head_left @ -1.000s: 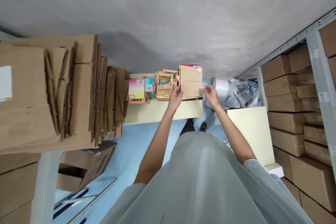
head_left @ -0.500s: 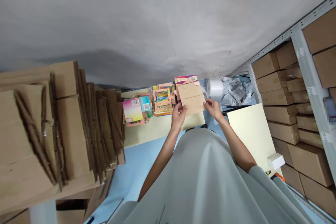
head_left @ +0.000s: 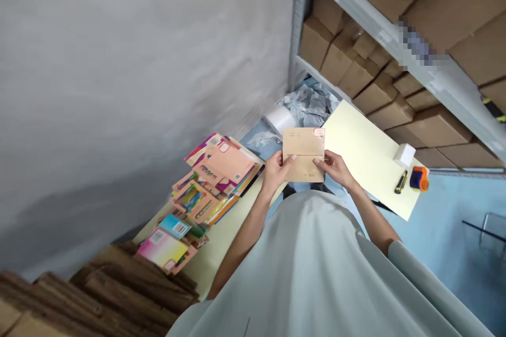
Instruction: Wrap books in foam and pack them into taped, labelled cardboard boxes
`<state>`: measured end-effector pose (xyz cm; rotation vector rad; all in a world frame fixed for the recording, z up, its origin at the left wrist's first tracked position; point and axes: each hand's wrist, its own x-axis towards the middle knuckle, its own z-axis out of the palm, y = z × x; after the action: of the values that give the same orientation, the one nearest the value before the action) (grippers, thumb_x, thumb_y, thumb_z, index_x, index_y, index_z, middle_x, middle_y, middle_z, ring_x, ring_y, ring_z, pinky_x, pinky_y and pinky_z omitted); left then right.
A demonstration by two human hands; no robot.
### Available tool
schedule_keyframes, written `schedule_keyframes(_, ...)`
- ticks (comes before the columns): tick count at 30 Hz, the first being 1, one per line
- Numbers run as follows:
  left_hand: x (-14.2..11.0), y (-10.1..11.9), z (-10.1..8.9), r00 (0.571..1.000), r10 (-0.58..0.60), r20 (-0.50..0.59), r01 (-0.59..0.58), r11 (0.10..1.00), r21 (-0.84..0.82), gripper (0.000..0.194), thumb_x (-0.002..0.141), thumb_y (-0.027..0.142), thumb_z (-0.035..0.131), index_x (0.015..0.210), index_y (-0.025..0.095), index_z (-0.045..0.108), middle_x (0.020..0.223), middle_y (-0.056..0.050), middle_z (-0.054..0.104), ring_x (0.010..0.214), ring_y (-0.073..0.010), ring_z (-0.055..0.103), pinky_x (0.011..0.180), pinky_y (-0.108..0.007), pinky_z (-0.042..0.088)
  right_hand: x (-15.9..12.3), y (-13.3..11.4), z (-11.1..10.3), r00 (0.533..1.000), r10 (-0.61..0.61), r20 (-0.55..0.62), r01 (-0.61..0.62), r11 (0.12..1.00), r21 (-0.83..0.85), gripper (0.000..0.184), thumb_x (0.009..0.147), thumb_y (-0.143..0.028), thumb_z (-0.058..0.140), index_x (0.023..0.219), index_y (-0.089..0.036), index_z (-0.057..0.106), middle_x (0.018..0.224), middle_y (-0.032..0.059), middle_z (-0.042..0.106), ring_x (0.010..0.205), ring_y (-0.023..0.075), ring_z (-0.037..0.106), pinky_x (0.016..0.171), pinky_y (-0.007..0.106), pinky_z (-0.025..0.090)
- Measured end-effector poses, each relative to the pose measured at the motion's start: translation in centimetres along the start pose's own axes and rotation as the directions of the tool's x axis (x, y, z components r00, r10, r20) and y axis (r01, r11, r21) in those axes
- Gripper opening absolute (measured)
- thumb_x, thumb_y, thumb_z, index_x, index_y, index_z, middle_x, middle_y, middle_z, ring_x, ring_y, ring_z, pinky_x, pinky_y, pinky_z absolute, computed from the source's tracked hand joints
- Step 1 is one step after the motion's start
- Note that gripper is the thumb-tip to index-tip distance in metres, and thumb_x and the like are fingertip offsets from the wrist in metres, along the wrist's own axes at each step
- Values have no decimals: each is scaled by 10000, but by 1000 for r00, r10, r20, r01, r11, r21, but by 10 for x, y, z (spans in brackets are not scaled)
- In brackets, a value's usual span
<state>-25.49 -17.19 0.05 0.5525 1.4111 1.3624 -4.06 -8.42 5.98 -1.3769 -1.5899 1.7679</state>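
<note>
In front of my body I hold a flat tan booklet (head_left: 303,142), with a line of print across its middle and a red-edged label at its upper right corner. I cannot tell whether it has pages. My left hand (head_left: 275,172) grips its left edge, thumb on the face. At the right edge my right hand (head_left: 337,168) pinches it the same way. Left of my hands, colourful booklets lie in piles: a peach-coloured one (head_left: 231,162) on top of the far pile, packs with bright pictures (head_left: 193,200) in the middle, and a pink-yellow booklet (head_left: 162,247) nearest me.
A pale yellow board (head_left: 356,152) to the right bears a small white box (head_left: 404,155), a utility knife (head_left: 400,182) and an orange tape dispenser (head_left: 419,179). Beyond my hands are a white roll (head_left: 279,117) and crumpled plastic (head_left: 310,102). Shelved cartons (head_left: 375,89) stand right, folded cardboard (head_left: 118,289) lower left.
My view has turned to the right. Both hands have carried the tan booklet away from the booklet piles, toward the gap before the yellow board, and it now sits straighter.
</note>
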Motion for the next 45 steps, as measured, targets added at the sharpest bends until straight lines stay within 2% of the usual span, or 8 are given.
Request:
schedule_keyframes(6,28,-6,114,989,19,144,-54,968,245,494,810,619,957,1041,218,786,1076,-121,881,1022,-345,841,901,-440,671,-33,54,-88,937,15,-348,-42,997,-70,574,829,-790,871,1016,-252,798,986,87,846,912,308,790,809,407,663)
schedule_keyframes(11,36,-17,216,966,-16,258,-72,941,330,561,758,668,988,1013,217,774,1097,-136,879,1040,-344,839,926,-447,673,-55,87,-178,909,49,-414,1,993,121,623,775,-817,898,1027,-256,801,979,67,855,970,312,802,842,408,677)
schedule_keyframes(17,38,-32,332,810,-261,525,131,954,271,741,730,790,964,1116,182,789,1135,-161,876,1070,-350,838,950,-449,683,-72,110,-271,858,63,-509,63,972,227,695,863,-870,780,1044,-202,840,1129,128,886,1115,384,830,951,464,674)
schedule_keyframes(22,24,-48,400,879,-206,430,32,925,378,806,781,808,911,1251,163,799,1258,-175,867,1214,-390,816,1046,-496,667,-75,124,-305,769,84,-634,57,978,199,622,925,-792,744,1099,-202,836,1150,139,894,1120,368,839,993,468,662)
schedule_keyframes(27,23,-46,431,891,-133,433,-83,892,443,778,826,812,859,1249,162,796,1324,-172,856,1234,-384,814,1102,-516,651,-77,127,-327,740,114,-663,91,960,266,678,911,-835,734,1096,-190,833,1119,141,890,1096,357,829,954,445,663)
schedule_keyframes(34,30,-26,445,802,-174,571,-157,861,483,756,842,791,852,1253,159,796,1305,-163,864,1198,-384,826,1037,-487,673,-88,117,-349,679,155,-718,20,973,229,760,946,-954,561,756,-224,659,734,48,704,804,260,679,723,354,543)
schedule_keyframes(37,28,-20,445,818,-123,562,-208,847,488,705,898,747,822,1285,159,784,1321,-159,860,1220,-373,821,1064,-477,660,-89,106,-346,600,149,-786,-42,987,156,733,950,-936,575,702,-246,570,652,7,594,726,217,585,667,324,462)
schedule_keyframes(45,40,-1,423,800,-97,593,-232,860,454,677,909,746,818,1280,180,795,1307,-140,863,1217,-362,817,1048,-452,655,-79,79,-329,569,83,-818,-44,997,70,711,992,-906,559,739,-243,597,682,18,621,740,235,616,688,326,489)
